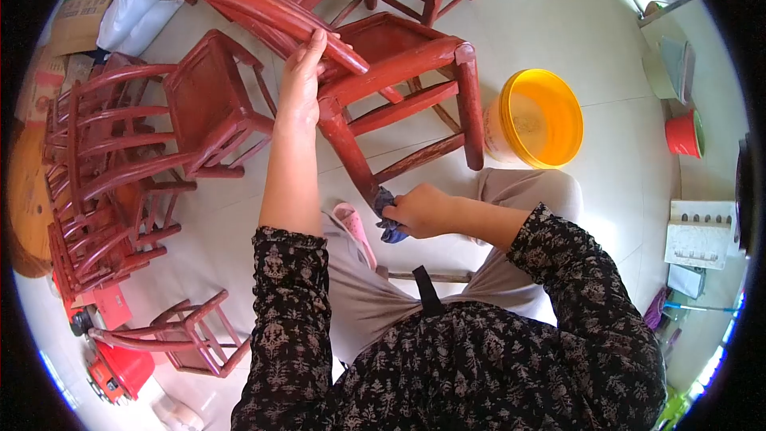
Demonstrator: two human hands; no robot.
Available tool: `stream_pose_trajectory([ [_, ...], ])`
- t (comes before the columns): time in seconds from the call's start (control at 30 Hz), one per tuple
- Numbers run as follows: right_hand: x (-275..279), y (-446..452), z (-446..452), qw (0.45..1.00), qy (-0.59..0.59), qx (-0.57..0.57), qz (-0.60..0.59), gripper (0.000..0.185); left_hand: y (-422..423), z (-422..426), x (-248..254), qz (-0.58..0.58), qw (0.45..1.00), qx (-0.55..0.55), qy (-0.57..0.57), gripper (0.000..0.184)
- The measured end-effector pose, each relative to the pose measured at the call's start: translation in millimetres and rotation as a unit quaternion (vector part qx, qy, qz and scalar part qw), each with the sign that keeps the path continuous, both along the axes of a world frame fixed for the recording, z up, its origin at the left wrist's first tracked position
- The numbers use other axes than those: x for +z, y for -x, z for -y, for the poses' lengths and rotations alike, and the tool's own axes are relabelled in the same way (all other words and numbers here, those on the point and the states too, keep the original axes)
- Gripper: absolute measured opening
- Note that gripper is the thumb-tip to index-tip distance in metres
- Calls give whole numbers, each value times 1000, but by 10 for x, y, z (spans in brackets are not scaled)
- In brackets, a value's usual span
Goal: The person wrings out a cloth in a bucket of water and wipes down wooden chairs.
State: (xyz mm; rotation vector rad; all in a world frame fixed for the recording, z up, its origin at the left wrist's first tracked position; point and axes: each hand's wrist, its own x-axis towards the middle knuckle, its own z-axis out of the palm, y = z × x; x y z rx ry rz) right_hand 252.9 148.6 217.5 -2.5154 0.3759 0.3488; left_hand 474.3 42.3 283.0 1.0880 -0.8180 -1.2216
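A red wooden chair (387, 52) stands tilted in front of me, its legs toward me and its back reaching up to the left. My left hand (302, 84) is closed on the curved red back post of this chair, thumb on top. Lower down, my right hand (423, 211) grips a dark blue cloth (388, 215) in closed fingers, the cloth pressed at the end of the near left chair leg. To the right of the chair, a yellow bucket (544, 120) sits on the floor.
Several red chairs (211, 104) lie or stand at the left and top. A small red chair (191, 339) is at the lower left. Cardboard (80, 22) and a white bag (132, 20) are at the upper left. A red pot (683, 134) stands along the right side.
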Motion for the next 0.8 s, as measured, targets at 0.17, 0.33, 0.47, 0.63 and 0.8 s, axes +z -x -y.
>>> stream_pose_trajectory([
  [0.17,173,44,198,994,-32,-88,49,27,24,8,-16,23,999,24,9,40],
  [0.33,335,111,488,780,-181,-466,375,39,50,-24,26,24,999,24,-2,40],
  [0.47,379,125,824,653,-217,-581,435,48,69,-44,32,36,999,28,4,42],
  [0.63,387,-9,987,668,-437,-538,271,39,108,-81,56,24,1000,17,3,41],
  [0.8,382,-59,796,761,-227,-548,264,36,134,-115,52,32,999,17,-1,42],
])
